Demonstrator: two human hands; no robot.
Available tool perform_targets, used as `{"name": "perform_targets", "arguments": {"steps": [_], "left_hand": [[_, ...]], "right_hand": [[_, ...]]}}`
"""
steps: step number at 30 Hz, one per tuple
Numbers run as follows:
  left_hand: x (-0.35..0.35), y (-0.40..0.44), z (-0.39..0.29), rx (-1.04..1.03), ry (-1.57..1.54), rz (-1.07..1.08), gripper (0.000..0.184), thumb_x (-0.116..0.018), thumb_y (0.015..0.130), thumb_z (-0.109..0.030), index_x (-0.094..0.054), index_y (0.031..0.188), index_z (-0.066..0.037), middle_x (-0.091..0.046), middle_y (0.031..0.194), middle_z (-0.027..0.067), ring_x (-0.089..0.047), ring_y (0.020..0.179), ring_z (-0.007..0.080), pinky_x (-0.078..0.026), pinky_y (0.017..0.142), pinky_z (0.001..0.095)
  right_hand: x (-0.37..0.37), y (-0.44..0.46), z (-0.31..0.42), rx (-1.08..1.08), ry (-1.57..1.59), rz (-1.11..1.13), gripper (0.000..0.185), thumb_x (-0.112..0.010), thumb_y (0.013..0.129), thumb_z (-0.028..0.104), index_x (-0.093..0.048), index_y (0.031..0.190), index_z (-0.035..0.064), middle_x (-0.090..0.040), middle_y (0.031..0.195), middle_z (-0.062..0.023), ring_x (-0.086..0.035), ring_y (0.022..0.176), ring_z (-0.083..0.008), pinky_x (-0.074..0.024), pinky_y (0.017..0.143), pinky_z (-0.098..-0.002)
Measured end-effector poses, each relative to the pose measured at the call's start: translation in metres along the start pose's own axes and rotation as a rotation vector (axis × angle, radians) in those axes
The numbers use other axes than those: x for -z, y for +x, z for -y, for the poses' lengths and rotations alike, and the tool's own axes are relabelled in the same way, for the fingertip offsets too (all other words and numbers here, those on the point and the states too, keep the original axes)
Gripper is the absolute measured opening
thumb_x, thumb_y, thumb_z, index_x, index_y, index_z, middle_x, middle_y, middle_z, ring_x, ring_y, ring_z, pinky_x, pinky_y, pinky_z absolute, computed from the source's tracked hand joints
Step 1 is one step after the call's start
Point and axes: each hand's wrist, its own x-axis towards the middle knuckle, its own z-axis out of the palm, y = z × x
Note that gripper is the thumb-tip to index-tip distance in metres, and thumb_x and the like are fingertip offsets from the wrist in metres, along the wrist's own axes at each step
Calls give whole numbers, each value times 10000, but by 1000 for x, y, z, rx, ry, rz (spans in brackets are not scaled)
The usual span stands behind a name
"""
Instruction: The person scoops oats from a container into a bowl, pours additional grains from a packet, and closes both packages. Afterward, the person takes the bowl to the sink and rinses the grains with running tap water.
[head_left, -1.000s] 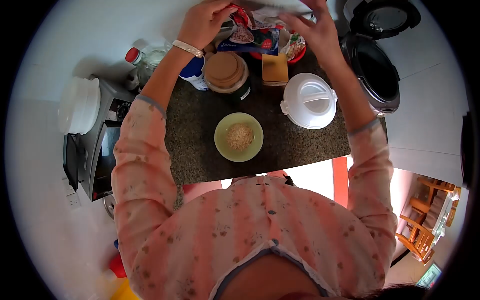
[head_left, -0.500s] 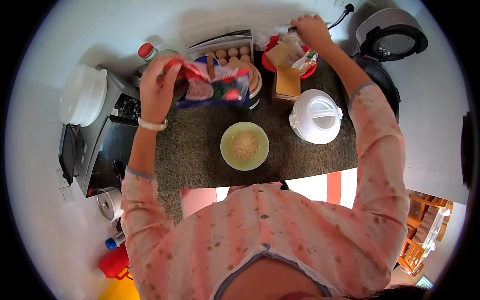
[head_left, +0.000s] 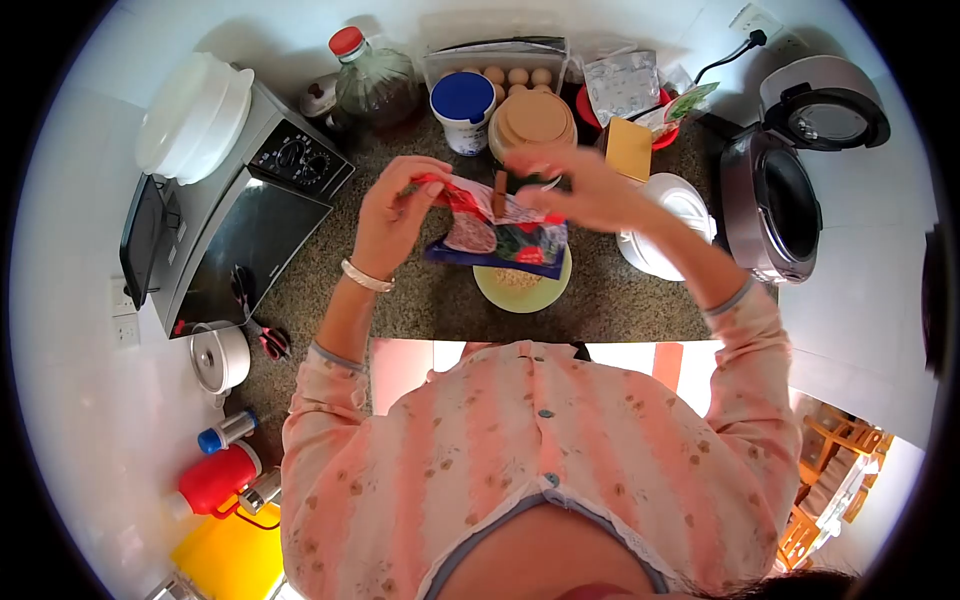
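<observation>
A blue and red plastic food bag point(head_left: 490, 230) hangs over the back part of a pale green bowl point(head_left: 522, 292), which holds light-coloured grains. My left hand point(head_left: 400, 210) pinches the bag's upper left corner. A brown clip or strip point(head_left: 499, 194) stands at the bag's top edge. My right hand point(head_left: 575, 185) is at the bag's upper right, blurred, with its fingers hard to read; whether it grips the bag is unclear. Behind the bag are a tan-lidded jar point(head_left: 535, 118) and a blue-lidded tub point(head_left: 463, 105).
A white lidded pot point(head_left: 655, 255) and a yellow-topped box point(head_left: 628, 150) stand right of the bowl, before a red basket point(head_left: 665, 135). An open rice cooker point(head_left: 780, 210) is far right. Left are an oven point(head_left: 250, 230), scissors point(head_left: 265, 335) and a glass jar point(head_left: 378, 90).
My left hand has carried the bag rightward, partly over the bowl. My right hand has come from the red basket to the bag. The whole view has shifted.
</observation>
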Motion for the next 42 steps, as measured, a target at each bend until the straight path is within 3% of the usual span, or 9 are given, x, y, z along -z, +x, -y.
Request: {"name": "perform_targets", "arguments": {"steps": [4,7,9,12,15,19,26,32,42], "left_hand": [[-6,-11,-1,-33,68,54,119,-508,925,-3,-570,1024,19,-551,1124,139,-588,993,192,-550,795,295],[-9,-23,-8,-89,-34,60,106,-526,918,-6,-584,1005,6,-559,1136,138,-574,1022,189,-498,856,300],[-8,-29,-7,-120,-81,66,99,-534,914,-7,-591,995,0,-563,1142,138,-567,1036,187,-471,886,302],[-9,-39,0,-171,-113,139,241,-576,906,-60,-545,1143,-22,-529,1226,146,-550,1073,205,-436,938,324],[-32,-46,-10,37,-459,-21,739,-728,808,-158,-294,1391,-26,-452,1333,138,-535,1105,197,-412,971,341],[-49,-58,18,136,-182,273,727,-726,801,-115,-311,1391,-24,-470,1332,157,-503,1178,205,-424,974,351],[-68,-63,34,356,-237,390,561,-760,733,-21,-496,1227,17,-626,1076,82,-610,987,161,-501,857,301],[-73,-63,52,362,-64,250,304,-766,760,-96,-619,1004,8,-668,940,58,-630,834,116,-508,721,271],[-76,-58,56,528,-104,4,393,-730,808,-375,-683,815,16,-670,723,27,-608,656,79,-478,614,249]], "right_hand": [[-39,-10,11,-62,37,75,349,-583,928,250,-556,1227,71,-614,1072,-57,-564,938,-126,-456,831,-274],[-63,-20,-5,-223,359,-285,319,-630,890,274,-610,1079,18,-611,942,-46,-573,878,-120,-456,769,-270],[-62,-28,-6,-394,531,-147,303,-619,897,287,-620,1058,30,-612,922,-28,-561,862,-109,-447,747,-261],[-68,-42,7,-584,830,-9,274,-586,918,313,-635,1031,68,-614,880,11,-535,827,-80,-420,702,-238],[-81,-56,14,-557,1048,-236,220,-591,916,273,-638,984,69,-620,874,8,-529,804,-69,-400,689,-220],[-85,-73,29,-538,1192,-331,221,-593,914,269,-636,972,60,-625,850,-6,-535,785,-68,-400,681,-216],[-64,-123,17,-497,696,-845,249,-583,918,274,-622,944,29,-663,821,-46,-588,691,-104,-459,642,-257],[-112,-197,-89,-725,-231,-699,229,-605,882,230,-588,983,26,-656,806,-114,-658,749,-243,-501,662,-370],[-123,-199,-86,-852,-485,-672,375,-639,830,174,-531,1174,67,-527,1207,-156,-606,972,-298,-512,753,-401]]}}
